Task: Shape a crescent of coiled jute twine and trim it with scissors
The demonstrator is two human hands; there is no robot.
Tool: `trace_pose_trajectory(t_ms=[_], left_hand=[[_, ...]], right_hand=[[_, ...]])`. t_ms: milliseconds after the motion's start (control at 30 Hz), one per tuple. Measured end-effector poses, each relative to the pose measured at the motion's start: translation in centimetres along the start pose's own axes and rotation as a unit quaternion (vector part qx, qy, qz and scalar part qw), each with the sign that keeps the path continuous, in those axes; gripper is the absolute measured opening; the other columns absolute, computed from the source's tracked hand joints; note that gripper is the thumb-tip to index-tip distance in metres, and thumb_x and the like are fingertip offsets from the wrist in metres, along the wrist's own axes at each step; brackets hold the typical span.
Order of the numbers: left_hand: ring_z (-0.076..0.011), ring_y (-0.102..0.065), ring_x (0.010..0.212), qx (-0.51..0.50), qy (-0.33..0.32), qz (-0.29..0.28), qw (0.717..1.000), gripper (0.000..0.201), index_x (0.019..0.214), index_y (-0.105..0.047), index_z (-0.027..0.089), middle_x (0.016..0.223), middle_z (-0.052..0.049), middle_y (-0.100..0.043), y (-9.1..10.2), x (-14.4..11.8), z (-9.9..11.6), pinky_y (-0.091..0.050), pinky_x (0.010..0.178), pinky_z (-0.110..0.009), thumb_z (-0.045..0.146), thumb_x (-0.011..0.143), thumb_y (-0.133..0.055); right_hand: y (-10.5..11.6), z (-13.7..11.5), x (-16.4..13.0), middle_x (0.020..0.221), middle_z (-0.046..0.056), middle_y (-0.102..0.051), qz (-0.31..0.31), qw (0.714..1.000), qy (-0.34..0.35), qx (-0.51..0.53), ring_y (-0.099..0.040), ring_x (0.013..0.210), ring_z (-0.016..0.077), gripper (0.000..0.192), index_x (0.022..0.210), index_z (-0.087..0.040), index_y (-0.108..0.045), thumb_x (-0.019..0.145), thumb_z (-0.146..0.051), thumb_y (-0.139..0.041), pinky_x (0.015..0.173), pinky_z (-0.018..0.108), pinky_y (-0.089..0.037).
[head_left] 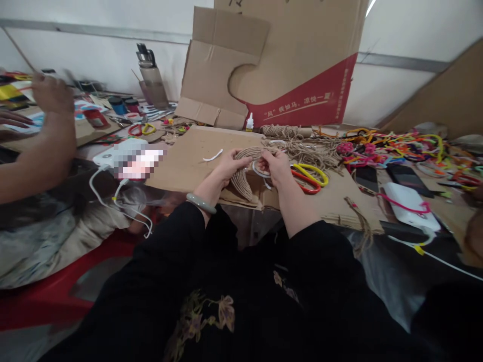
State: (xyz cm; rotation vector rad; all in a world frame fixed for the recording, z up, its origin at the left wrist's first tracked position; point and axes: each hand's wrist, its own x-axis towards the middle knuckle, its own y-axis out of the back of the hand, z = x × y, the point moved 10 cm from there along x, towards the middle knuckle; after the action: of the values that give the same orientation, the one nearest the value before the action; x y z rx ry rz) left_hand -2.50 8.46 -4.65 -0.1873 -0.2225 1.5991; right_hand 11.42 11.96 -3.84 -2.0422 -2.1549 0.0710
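My left hand is closed on a curved piece covered with rows of brown twine, thumb on top. At the right end of that piece, my right hand is closed, with its thumb and fingertips pinched together. A thin white roll of tape is at these fingers, partly hidden by them, and a short white end hangs below it. Scissors with red and yellow handles lie just right of my right wrist. Under both hands is a flat cardboard sheet.
A small white glue bottle and loose twine are behind my hands. Colourful cords and a white power bank lie right. Cut cardboard stands at the back. A co-worker's arm is at the left, beside a cabled white device.
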Motion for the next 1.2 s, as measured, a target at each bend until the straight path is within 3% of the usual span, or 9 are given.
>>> trace_pose_trajectory(t_ms=[200, 367, 633, 833, 1000, 1200], left_hand=[[-0.0085, -0.056, 0.06, -0.013, -0.011, -0.015, 1.0, 0.014, 0.08, -0.06, 0.015, 0.067, 0.001, -0.062, -0.1, 0.2, -0.1, -0.046, 0.063, -0.021, 0.012, 0.068, -0.068], [-0.0089, -0.055, 0.057, -0.012, 0.0, 0.012, 1.0, 0.014, 0.076, -0.059, 0.014, 0.064, 0.001, -0.06, 0.3, -0.2, -0.1, -0.046, 0.064, -0.023, 0.007, 0.066, -0.066], [-0.009, -0.057, 0.059, -0.036, 0.005, -0.044, 0.998, 0.006, 0.078, -0.061, 0.013, 0.063, 0.001, -0.062, -0.8, -0.4, -0.1, -0.048, 0.068, -0.024, 0.008, 0.074, -0.061], [-0.0088, -0.058, 0.06, -0.036, 0.013, -0.05, 0.998, 0.007, 0.08, -0.063, 0.013, 0.065, 0.001, -0.063, -0.9, -0.5, -0.3, -0.047, 0.068, -0.023, 0.008, 0.074, -0.062], [-0.007, -0.053, 0.051, 0.006, 0.01, -0.092, 0.996, 0.011, 0.084, -0.066, 0.013, 0.066, -0.001, -0.063, -1.8, -1.0, -0.1, -0.042, 0.055, -0.021, 0.012, 0.073, -0.067], [-0.0064, -0.053, 0.049, 0.016, 0.009, -0.05, 0.999, 0.006, 0.08, -0.063, 0.012, 0.065, 0.0, -0.062, -0.8, -0.5, -0.4, -0.036, 0.046, -0.019, 0.012, 0.075, -0.065]], right_hand=[[2.0, -0.1, 0.9, 0.057, -0.006, -0.058, 0.064, 0.998, 0.026, 0.003, -0.055, 0.047, 0.008, 0.025, 0.076, -0.021, -0.05, 0.074, -0.041, -0.065, 0.045, 0.019, -0.045], [1.7, 0.2, 1.5, 0.06, -0.004, -0.06, 0.033, 0.998, 0.045, 0.006, -0.057, 0.05, 0.0089, 0.029, 0.079, -0.021, -0.051, 0.075, -0.046, -0.064, 0.046, 0.02, -0.046], [2.8, -0.8, 0.8, 0.055, -0.006, -0.055, 0.094, 0.993, 0.052, 0.045, -0.053, 0.044, 0.0072, 0.025, 0.074, -0.021, -0.049, 0.078, -0.041, -0.063, 0.042, 0.019, -0.044], [0.5, -0.4, 0.3, 0.056, -0.004, -0.057, 0.014, 1.0, 0.015, 0.015, -0.051, 0.043, 0.0056, 0.037, 0.068, -0.019, -0.052, 0.072, -0.051, -0.068, 0.039, 0.017, -0.041], [0.9, -0.4, 0.5, 0.054, -0.004, -0.055, 0.026, 0.999, 0.019, 0.029, -0.049, 0.042, 0.0047, 0.04, 0.065, -0.018, -0.051, 0.074, -0.054, -0.067, 0.041, 0.017, -0.042], [-1.3, -0.4, -0.5, 0.054, -0.006, -0.054, -0.063, 0.996, 0.04, -0.058, -0.046, 0.042, 0.0049, 0.03, 0.07, -0.019, -0.055, 0.071, -0.045, -0.07, 0.038, 0.017, -0.032]])
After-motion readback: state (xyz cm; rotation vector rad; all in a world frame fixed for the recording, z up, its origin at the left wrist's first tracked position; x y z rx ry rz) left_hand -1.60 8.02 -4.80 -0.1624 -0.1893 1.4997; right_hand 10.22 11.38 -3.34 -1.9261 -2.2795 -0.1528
